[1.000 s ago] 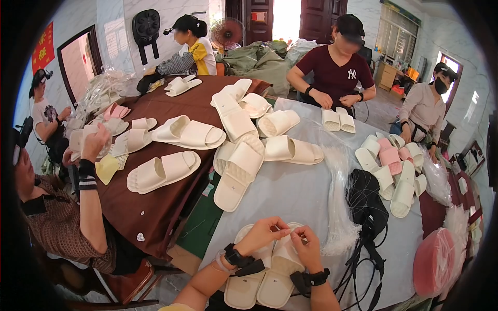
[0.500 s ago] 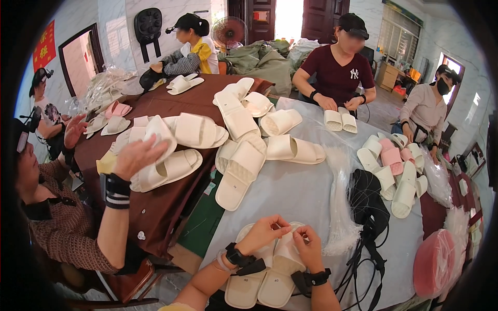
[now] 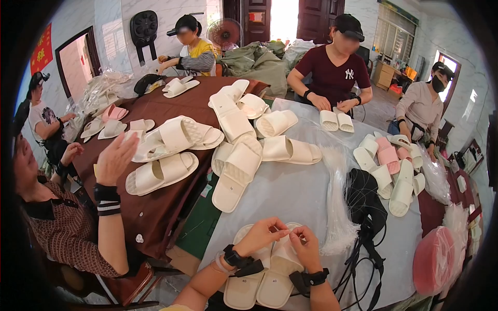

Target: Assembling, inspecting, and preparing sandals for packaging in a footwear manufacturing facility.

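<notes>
Just in front of me, a pair of cream slippers lies side by side on the table, the left slipper (image 3: 243,287) and the right slipper (image 3: 275,290) with their heels toward me. Above their toe ends, my left hand (image 3: 265,236) and my right hand (image 3: 305,244) meet fingertip to fingertip, both in a pinch. Whatever is between the fingers is too thin or small to make out. Right of my right hand lies a bundle of thin clear plastic strands (image 3: 338,217). Dark bands with hanging tabs circle both my wrists.
Cream slippers (image 3: 237,173) are heaped beyond my hands. More slippers (image 3: 174,136) lie by a co-worker's raised hand (image 3: 115,158) at left. At right are a black bag with cords (image 3: 367,199), a cream-and-pink slipper pile (image 3: 389,160) and a pink roll (image 3: 433,262). A co-worker (image 3: 334,72) handles slippers opposite.
The left co-worker's near hand has shifted slightly left, and a slipper there sits differently. The far-left seated person's arms have moved. My hands stay nearly in place, fingertips still together.
</notes>
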`<state>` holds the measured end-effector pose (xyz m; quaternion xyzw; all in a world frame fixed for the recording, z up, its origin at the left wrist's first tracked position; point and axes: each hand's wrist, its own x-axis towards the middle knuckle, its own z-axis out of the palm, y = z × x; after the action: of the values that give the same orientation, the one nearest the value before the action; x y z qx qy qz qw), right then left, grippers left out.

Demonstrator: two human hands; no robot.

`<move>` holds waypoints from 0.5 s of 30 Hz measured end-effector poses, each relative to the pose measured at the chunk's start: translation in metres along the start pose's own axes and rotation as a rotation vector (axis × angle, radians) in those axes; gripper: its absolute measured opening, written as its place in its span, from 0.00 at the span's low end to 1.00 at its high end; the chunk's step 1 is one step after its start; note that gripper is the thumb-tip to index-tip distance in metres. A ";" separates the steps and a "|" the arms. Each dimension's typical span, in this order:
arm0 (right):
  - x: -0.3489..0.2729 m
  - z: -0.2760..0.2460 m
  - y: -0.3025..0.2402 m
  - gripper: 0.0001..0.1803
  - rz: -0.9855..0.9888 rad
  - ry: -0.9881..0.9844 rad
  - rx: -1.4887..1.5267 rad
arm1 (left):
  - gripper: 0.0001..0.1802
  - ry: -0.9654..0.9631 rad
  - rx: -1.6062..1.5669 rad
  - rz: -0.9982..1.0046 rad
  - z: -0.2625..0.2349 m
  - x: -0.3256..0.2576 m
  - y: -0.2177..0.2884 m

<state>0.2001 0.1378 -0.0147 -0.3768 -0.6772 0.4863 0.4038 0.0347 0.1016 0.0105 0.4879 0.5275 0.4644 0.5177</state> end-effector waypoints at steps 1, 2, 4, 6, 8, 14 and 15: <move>0.000 0.000 0.000 0.05 -0.001 0.001 0.000 | 0.09 0.015 0.024 -0.017 0.000 -0.001 0.003; 0.000 0.000 -0.001 0.05 -0.006 -0.004 0.005 | 0.10 0.030 0.049 -0.034 -0.001 -0.001 0.004; 0.000 0.000 0.000 0.05 -0.012 -0.011 0.010 | 0.10 0.015 0.022 -0.017 0.001 -0.001 0.004; -0.001 -0.001 0.002 0.05 0.002 -0.013 0.001 | 0.10 0.001 -0.005 -0.001 0.002 -0.001 0.003; -0.001 -0.001 0.006 0.05 0.000 -0.004 0.004 | 0.11 0.054 0.002 -0.011 0.003 0.001 0.001; 0.000 0.000 0.003 0.05 0.010 -0.010 0.015 | 0.10 -0.025 -0.030 -0.015 0.001 -0.001 0.002; 0.000 0.000 0.002 0.05 0.021 -0.009 0.030 | 0.10 -0.026 -0.031 -0.013 0.001 -0.001 0.002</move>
<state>0.2003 0.1378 -0.0172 -0.3758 -0.6676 0.5023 0.4011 0.0356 0.1008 0.0126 0.4823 0.5170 0.4626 0.5349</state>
